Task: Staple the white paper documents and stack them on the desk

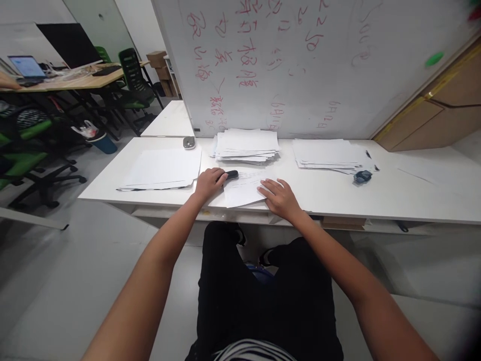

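My left hand (211, 183) is closed around a black stapler (232, 175), whose front end pokes out past the fingers over the left edge of a white paper (244, 190). Faint writing shows near the top of that paper, which lies at the table's front edge. On its right edge rests my right hand (281, 198), fingers stretched out and a little apart. Whether the paper is one sheet or several, I cannot tell. Just behind it stands a thick, uneven stack of papers (248, 145).
More papers lie on the white table (413, 200): a pile (161, 168) at left and a stack (326, 153) at right. A mouse-shaped grey object (189, 143) and a crumpled dark blue item (363, 176) sit nearby. A whiteboard (319, 75) rises behind; cardboard boxes (443, 110) stand right.
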Demonstrator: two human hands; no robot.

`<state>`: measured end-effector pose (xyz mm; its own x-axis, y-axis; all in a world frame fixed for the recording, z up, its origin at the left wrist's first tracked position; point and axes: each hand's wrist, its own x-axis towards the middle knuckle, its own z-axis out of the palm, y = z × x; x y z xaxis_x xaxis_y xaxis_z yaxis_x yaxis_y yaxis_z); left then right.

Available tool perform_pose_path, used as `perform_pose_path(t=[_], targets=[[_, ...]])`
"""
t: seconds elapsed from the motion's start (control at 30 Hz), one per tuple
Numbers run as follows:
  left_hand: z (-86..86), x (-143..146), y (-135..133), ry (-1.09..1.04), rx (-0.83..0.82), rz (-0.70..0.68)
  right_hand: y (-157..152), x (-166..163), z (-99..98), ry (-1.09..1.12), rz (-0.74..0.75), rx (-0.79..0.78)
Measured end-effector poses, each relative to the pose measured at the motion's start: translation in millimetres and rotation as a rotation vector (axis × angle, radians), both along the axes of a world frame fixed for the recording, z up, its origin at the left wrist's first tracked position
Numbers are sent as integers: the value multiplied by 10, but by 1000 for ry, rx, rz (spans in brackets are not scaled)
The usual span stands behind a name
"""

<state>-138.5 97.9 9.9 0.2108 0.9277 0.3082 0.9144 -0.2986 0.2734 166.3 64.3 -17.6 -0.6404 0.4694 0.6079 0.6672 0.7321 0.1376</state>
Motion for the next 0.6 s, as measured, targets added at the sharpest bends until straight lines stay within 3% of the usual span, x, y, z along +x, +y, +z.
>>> perform_pose_path(t=[0.1, 0.17, 0.3, 0.4, 0.5, 0.6], targets=[[69, -16, 21, 33, -32, -21, -7, -16, -11, 2, -18, -42], [213, 0, 63, 123, -98, -42, -4, -21, -20, -15, -19, -93], [629, 126, 280, 397, -431, 10, 14, -6, -37, -53, -14, -162], [838, 216, 531, 475, -676, 70, 16, 7, -43, -52, -13, -179], [863, 265, 817, 545, -731, 36, 9, 9, -45, -52, -7, -195], [772, 319, 1112, 625, -815, -20, 1, 6, -41, -53, -11, -215]])
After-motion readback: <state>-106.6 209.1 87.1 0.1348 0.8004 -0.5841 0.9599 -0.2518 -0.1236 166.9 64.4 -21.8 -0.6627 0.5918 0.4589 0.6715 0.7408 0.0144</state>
